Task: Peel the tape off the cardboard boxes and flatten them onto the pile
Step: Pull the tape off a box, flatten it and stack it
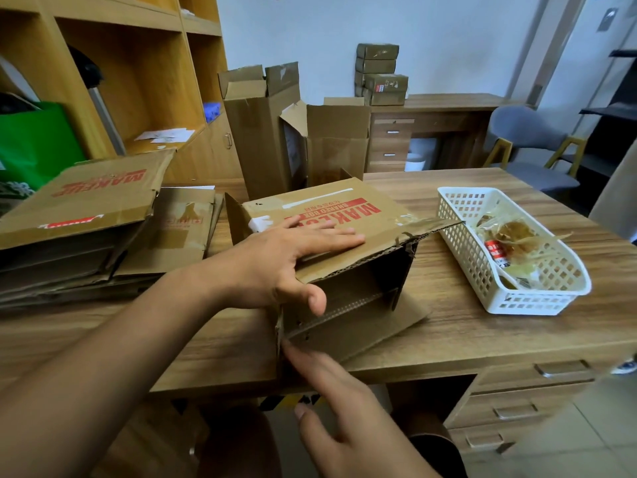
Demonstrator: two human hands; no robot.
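Mid-task | left hand (293,257) presses flat, fingers straight, on half-collapsed box (344,215) at desk's near edge | right hand (341,401), fingers loose, index touching its lower corner | flattened pile (86,215) stacked at left; upright boxes (262,139) wait behind.

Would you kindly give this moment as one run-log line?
left hand presses printed box top | right hand fingertip touches box's lower corner | peeled tape in basket | pile beside box
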